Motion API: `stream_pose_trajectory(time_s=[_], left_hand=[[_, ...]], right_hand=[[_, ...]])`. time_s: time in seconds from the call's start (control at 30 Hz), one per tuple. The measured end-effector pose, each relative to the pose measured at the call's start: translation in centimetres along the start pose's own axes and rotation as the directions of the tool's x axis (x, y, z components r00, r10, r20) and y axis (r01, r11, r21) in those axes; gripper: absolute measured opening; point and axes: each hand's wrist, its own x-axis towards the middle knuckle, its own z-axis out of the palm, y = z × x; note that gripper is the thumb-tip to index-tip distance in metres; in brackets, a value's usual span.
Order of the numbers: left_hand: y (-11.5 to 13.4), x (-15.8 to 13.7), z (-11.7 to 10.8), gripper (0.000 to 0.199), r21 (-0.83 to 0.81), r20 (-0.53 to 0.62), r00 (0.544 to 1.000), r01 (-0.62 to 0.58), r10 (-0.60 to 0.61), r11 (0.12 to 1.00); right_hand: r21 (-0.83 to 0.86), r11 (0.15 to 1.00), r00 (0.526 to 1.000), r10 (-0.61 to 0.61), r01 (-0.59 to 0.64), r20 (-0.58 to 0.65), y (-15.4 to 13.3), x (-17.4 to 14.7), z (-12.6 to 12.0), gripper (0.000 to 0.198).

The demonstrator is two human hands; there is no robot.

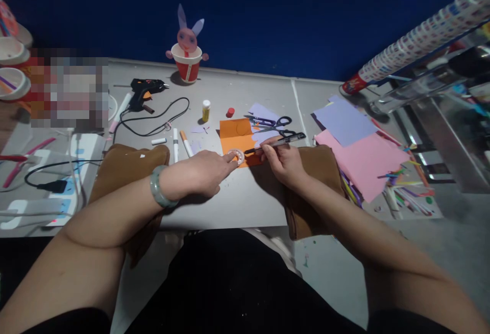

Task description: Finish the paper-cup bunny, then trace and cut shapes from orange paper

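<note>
With its fingertips, my left hand (pixel 204 173) presses a small white round piece with a beaded-looking rim (pixel 240 157) onto a sheet of orange paper (pixel 233 132). A round outline is drawn on the paper above it. Pinched in my right hand (pixel 281 163) is a clear-barrelled pen (pixel 289 140), its dark tip at the right edge of the round piece. Just beyond the pen, scissors (pixel 283 121) lie over purple paper scraps (pixel 260 111). My left fingers partly cover the round piece.
A black glue gun (pixel 147 89) with its cord lies back left, near a bunny-topped paper cup (pixel 187 63). Two markers (pixel 186 144) and a small yellow bottle (pixel 206 112) stand or lie between. Pink paper (pixel 363 158), stacked cups (pixel 413 43) and a power strip (pixel 72 181) flank the table.
</note>
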Motion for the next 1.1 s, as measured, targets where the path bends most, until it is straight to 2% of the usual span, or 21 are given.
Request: stream_pose_trajectory(time_s=[0.1, 0.17, 0.27, 0.33, 0.53, 0.77, 0.97, 1.1], left_hand=[[0.0, 0.0, -0.1, 0.077, 0.008, 0.009, 1.0, 0.003, -0.003, 1.0], [0.1, 0.0, -0.2, 0.079, 0.007, 0.012, 1.0, -0.001, 0.001, 1.0], [0.0, 0.0, -0.2, 0.076, -0.003, 0.002, 1.0, -0.013, 0.013, 1.0], [-0.1, 0.0, -0.1, 0.073, -0.004, -0.009, 1.0, -0.019, 0.019, 1.0], [-0.1, -0.2, -0.2, 0.07, -0.008, -0.024, 0.999, -0.035, 0.035, 0.999], [0.1, -0.2, -0.3, 0.069, -0.006, -0.015, 1.0, -0.018, 0.018, 1.0], [0.0, -0.1, -0.2, 0.065, 0.001, -0.026, 0.999, -0.027, 0.027, 1.0], [-0.2, 0.0, -0.1, 0.064, 0.0, -0.035, 0.998, -0.043, 0.043, 0.999]], right_hand=[[-0.109, 0.992, 0.996, -0.074, 0.068, -0.05, -0.3, -1.4, 0.2, 0.034], [-0.171, 0.974, 0.983, -0.166, 0.15, -0.083, -0.5, -2.3, 0.4, 0.025], [-0.183, 0.937, 0.942, -0.32, 0.299, -0.099, -0.9, -3.3, 0.9, 0.013], [-0.166, 0.921, 0.926, -0.369, 0.353, -0.082, -1.2, -3.8, 1.3, 0.016], [-0.17, 0.886, 0.89, -0.449, 0.432, -0.077, -2.3, -5.0, 2.1, 0.022], [-0.258, 0.83, 0.858, -0.513, 0.494, -0.008, -3.3, -6.0, 2.7, 0.031], [-0.304, 0.798, 0.845, -0.533, 0.519, 0.043, -3.7, -6.3, 3.1, 0.031], [-0.334, 0.754, 0.811, -0.583, 0.565, 0.054, -4.0, -6.2, 3.2, 0.028]])
